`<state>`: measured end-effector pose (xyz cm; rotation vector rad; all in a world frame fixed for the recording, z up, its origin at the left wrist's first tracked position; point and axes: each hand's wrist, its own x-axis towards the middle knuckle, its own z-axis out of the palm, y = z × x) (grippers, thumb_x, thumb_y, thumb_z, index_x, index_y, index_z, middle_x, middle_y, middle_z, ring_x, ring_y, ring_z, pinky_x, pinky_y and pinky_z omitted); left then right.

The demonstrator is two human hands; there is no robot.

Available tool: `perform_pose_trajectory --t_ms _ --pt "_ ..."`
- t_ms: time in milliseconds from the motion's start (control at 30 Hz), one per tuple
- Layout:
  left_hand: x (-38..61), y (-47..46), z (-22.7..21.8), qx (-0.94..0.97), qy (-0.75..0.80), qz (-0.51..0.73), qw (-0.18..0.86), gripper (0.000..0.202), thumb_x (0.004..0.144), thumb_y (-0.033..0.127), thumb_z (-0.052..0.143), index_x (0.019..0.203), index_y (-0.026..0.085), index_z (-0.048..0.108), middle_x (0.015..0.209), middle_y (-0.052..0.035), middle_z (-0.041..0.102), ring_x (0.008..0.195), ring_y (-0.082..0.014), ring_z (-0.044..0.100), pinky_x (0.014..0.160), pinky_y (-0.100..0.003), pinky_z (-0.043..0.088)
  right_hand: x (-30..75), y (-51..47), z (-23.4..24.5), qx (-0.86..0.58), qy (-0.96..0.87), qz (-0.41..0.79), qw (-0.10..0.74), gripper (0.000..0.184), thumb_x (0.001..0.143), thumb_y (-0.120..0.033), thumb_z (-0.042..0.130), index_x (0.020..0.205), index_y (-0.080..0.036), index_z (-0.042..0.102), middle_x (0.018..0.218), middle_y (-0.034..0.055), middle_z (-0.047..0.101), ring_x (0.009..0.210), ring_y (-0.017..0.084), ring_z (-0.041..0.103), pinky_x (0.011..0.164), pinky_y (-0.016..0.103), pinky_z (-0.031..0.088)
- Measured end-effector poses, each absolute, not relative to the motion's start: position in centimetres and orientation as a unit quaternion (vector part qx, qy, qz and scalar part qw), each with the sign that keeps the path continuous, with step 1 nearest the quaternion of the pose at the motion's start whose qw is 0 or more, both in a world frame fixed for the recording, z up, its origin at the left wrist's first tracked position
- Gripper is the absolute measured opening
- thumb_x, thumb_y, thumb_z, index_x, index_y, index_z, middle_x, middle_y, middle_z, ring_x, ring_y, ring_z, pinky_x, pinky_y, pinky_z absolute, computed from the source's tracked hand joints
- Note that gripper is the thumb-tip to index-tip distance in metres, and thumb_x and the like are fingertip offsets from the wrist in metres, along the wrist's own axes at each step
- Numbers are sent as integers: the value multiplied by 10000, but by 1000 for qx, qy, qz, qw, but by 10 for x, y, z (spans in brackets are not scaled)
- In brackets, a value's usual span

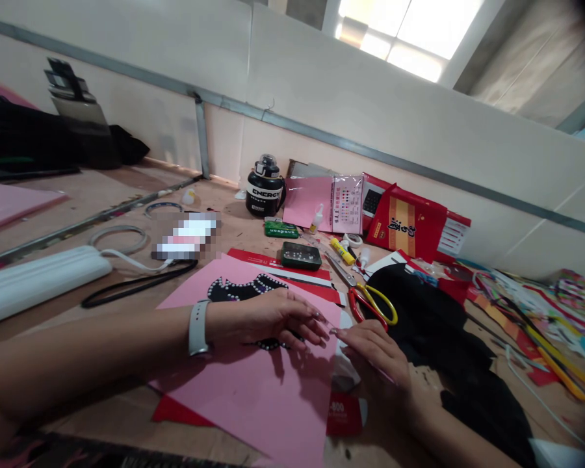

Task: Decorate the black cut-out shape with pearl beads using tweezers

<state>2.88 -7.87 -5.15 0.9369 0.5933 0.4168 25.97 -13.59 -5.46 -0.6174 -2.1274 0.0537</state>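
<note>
My left hand [277, 318], with a pale watch on the wrist, hovers palm inward over a sheet of pink paper [253, 396]. Its fingers are loosely bent and apart. Partly hidden beneath it lies a black cut-out shape [219, 290] edged with white beads or rhinestones. My right hand [377, 354] is at the sheet's right edge, its fingers pressed together and their tips close to my left fingertips. Whatever it may hold is too small or hidden to name. An open dark green tin [301, 255] with small shiny pieces stands beyond the hands.
Scissors [370, 302] with red and yellow handles lie beside black fabric [419, 312]. Behind are a glue stick [342, 250], a small glue bottle [316, 220], a black flask [264, 188] and a red packet [407, 221]. A blurred phone [188, 235] and white power strip [43, 279] lie left.
</note>
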Motion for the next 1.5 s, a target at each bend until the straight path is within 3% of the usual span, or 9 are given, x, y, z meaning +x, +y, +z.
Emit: perform_pose_trajectory --t_ms 667,833,967,1167,1500 --pt "29 -79 -55 483 280 192 807 264 841 325 613 981 117 696 990 -158 731 798 -202 718 613 -269 574 261 -138 -58 -287 -834 96 460 295 896 -39 530 1108 -202 654 881 64 723 780 186 647 701 335 513" --pt "27 -73 -51 534 361 232 729 275 822 346 623 1023 161 648 772 -51 696 606 -129 653 451 -191 439 262 -138 -55 -300 -822 113 471 288 898 -53 523 1096 -211 661 892 64 724 776 189 637 695 339 509" --pt "26 -70 -46 601 421 253 631 293 828 410 605 994 169 627 602 23 590 454 -86 526 406 -194 336 261 -134 -57 -311 -829 132 446 263 912 -83 515 1084 -203 675 903 73 729 796 197 651 708 348 514" --pt "23 -76 -42 700 421 173 550 244 836 376 566 906 157 650 557 15 589 425 -111 551 395 -204 400 259 -131 -65 -301 -837 151 432 266 913 -87 526 1105 -195 675 854 66 718 740 180 643 665 325 507" --pt "23 -77 -45 723 394 130 552 253 863 358 536 945 146 647 580 -1 620 381 -90 549 359 -167 426 259 -129 -72 -298 -839 150 430 276 899 -94 546 1125 -189 673 826 63 720 697 180 649 671 340 514"
